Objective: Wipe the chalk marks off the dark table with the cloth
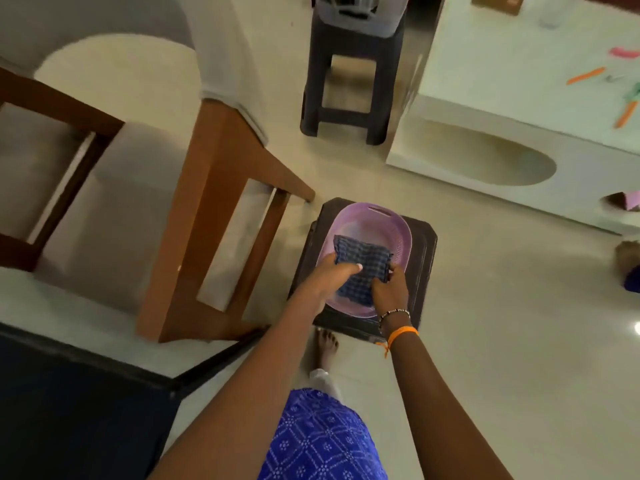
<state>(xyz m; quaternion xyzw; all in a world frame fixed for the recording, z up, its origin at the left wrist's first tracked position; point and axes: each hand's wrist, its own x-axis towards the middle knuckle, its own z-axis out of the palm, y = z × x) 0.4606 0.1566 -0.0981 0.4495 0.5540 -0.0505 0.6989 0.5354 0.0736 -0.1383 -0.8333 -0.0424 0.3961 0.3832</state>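
Over the basket [398, 233], folded checked cloth [363, 261].

A: Dim, warm indoor light is falling evenly; a glare spot is shining on the floor tiles [636, 328] at right.
B: Edges are bending, and the wooden chair [221, 216] is blurring.

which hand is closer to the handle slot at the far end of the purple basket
Right. The right hand grips the cloth under the handle slot; the left hand holds the opposite edge, farther off.
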